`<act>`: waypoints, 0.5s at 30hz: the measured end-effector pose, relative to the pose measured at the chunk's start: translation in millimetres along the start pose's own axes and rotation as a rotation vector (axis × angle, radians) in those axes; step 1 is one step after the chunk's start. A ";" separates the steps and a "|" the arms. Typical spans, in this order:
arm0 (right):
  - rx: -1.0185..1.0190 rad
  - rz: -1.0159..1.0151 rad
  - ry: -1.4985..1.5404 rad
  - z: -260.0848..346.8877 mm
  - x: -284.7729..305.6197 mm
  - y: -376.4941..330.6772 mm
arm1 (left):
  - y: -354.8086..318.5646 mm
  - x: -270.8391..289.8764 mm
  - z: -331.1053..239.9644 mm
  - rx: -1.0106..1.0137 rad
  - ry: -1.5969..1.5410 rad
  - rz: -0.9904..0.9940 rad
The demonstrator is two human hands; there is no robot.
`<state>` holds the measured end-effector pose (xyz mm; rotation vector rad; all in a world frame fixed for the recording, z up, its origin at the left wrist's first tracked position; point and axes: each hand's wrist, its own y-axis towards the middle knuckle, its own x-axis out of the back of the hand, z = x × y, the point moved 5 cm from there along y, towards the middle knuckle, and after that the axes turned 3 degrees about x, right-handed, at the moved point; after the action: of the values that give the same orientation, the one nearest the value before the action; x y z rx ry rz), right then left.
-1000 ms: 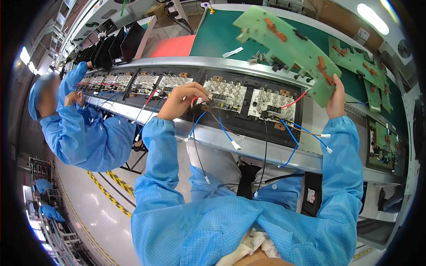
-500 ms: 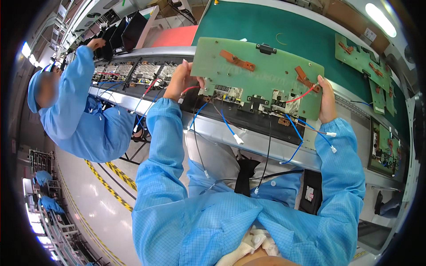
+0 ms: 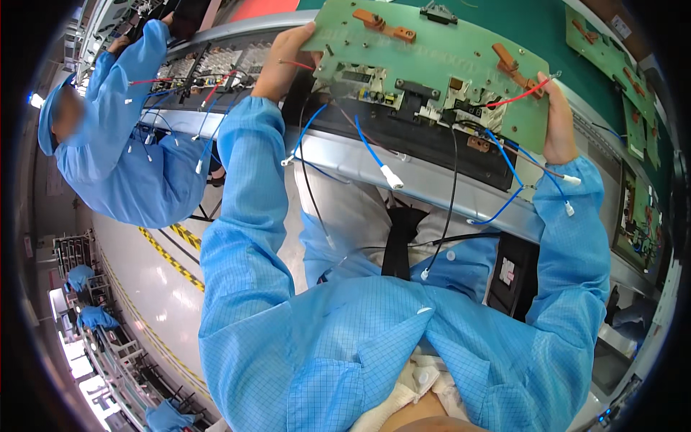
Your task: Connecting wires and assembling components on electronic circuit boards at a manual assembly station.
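Observation:
Both my hands hold a green flat fixture plate by its opposite short ends. My left hand is closed round its left end, the fingers partly hidden behind it. At the right end, my right hand grips the edge with the thumb in front. Brown latches and a black clip are fitted on the plate. Small circuit boards with displays show at its lower edge. Red, blue, brown and black wires hang from there, some ending in white connectors.
Below the plate runs a black carrier on a metal-edged line. More green plates lie on the green mat at right. Leftward, a co-worker in blue sits by further circuit boards. A framed board assembly stands at far right.
My view has shifted, so the plate appears higher and larger, with both hands still on it. The co-worker's arms have moved; two hands now show there.

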<state>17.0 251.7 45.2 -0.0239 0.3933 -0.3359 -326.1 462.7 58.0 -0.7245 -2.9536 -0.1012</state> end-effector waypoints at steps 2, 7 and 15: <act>-0.037 -0.001 0.010 -0.1 -4.8 -2.5 | -4.4 0.0 -0.1 0.001 0.006 -0.081; -0.061 -0.041 -0.004 0.2 -12.8 -7.4 | 2.0 9.5 12.7 0.025 -0.015 -0.062; -0.062 0.015 -0.062 -3.5 -5.0 -2.2 | 6.8 23.6 29.1 0.048 0.001 -0.178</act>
<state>10.7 251.4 44.0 -0.0917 0.3420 -0.3072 -346.1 482.0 32.1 -0.4550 -3.0022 -0.0433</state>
